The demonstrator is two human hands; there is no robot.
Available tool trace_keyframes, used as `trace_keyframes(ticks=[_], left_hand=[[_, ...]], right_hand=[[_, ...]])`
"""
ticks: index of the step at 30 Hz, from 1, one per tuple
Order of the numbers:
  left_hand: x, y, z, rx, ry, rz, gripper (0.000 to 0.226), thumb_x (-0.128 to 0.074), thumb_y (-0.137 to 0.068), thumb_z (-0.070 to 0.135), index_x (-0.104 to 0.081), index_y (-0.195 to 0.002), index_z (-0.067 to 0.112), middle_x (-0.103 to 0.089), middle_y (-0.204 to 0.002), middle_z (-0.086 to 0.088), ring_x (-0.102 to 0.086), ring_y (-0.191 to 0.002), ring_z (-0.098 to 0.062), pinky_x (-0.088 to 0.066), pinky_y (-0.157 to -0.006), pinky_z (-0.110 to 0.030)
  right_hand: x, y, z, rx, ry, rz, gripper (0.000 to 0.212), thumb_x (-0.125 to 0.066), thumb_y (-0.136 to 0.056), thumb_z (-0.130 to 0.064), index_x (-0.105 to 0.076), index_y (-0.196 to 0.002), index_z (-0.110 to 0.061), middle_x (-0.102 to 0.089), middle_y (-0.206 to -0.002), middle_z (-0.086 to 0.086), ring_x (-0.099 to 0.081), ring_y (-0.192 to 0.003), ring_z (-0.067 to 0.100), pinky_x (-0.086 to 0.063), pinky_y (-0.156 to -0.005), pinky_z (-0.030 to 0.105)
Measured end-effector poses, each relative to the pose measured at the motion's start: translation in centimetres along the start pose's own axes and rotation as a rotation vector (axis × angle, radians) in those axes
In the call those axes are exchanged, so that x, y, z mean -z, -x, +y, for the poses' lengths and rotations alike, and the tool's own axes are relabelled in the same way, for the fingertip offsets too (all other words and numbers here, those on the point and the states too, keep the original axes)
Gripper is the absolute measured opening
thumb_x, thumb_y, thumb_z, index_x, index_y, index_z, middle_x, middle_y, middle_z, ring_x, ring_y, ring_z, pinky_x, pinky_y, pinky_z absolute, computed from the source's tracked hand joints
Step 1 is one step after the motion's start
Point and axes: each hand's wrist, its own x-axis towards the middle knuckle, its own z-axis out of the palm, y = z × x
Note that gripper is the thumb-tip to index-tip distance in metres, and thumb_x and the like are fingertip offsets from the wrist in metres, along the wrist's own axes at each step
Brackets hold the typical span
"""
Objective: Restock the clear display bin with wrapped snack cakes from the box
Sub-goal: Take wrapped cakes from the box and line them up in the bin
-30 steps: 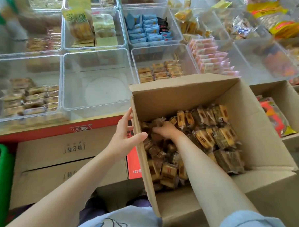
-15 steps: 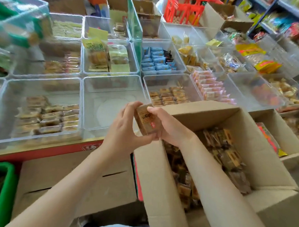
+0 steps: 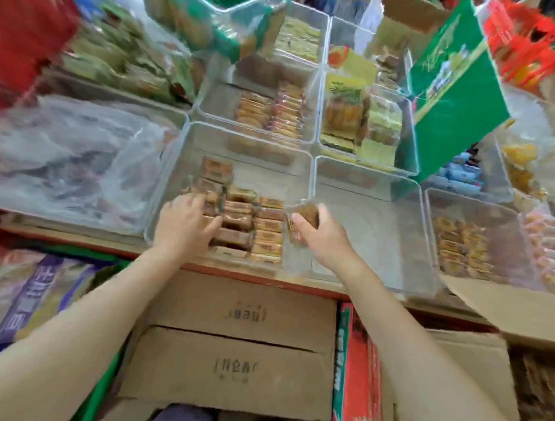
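The clear display bin [image 3: 256,165] stands in front of me on the counter, its near half filled with rows of brown wrapped snack cakes [image 3: 267,229]. My left hand [image 3: 185,227] rests on the left rows inside the bin, fingers laid over the cakes. Above the bin's right wall, my right hand [image 3: 324,241] grips a wrapped snack cake [image 3: 304,213]. The cardboard box [image 3: 501,309] sits at the lower right, with more wrapped cakes [image 3: 545,394] showing at the frame's edge.
A clear bin [image 3: 370,233] with nothing in it adjoins on the right, and another with cakes [image 3: 462,247] lies beyond it. Bagged goods [image 3: 68,163] lie to the left. Closed cartons [image 3: 232,345] stand under the counter's red edge. A green box [image 3: 449,103] leans at the back.
The view swung left from the box to the bin. Both hands moved away from the box; the left now lies on the bin's cakes and the right carries a cake over the bin.
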Motion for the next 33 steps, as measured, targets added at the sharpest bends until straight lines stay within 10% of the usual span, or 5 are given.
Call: trace_keyframes(ticks=[12,19,33], left_hand=[[-1.8,-0.5,-3.0,-0.055,-0.071,0.062,0.039,-0.039,-0.084,0.035,-0.064,-0.092,0.006,-0.061,-0.076,-0.008,-0.054,-0.073,-0.029,-0.039,-0.060,-0.036],[-2.1,-0.7,-3.1,-0.082,-0.093,0.060,0.034,-0.045,-0.083,0.030,-0.066,-0.092,0.005,-0.061,-0.076,-0.009,-0.053,-0.072,-0.029,-0.028,-0.059,-0.034],[-2.1,-0.9,-2.9,-0.089,-0.114,0.104,0.022,-0.044,-0.081,0.027,-0.056,-0.075,0.010,-0.057,-0.070,-0.009,-0.050,-0.070,-0.029,-0.026,-0.059,-0.033]], right_hand=[[-9.7,-19.2,-3.8,0.252,0.672,-0.043,0.036,-0.063,-0.096,-0.022,-0.053,-0.131,-0.017,-0.062,-0.125,0.011,-0.053,-0.114,0.033,-0.042,-0.091,0.038],[-12.3,-20.4,-2.4,0.126,0.660,-0.332,0.048,-0.046,-0.102,-0.052,-0.059,-0.134,-0.019,-0.064,-0.131,0.007,-0.059,-0.115,0.030,-0.047,-0.087,0.036],[-18.5,-15.5,0.4,0.252,0.929,-0.033,0.067,-0.015,-0.102,-0.049,-0.036,-0.149,-0.006,-0.048,-0.143,0.018,-0.039,-0.134,0.035,-0.020,-0.114,0.055]])
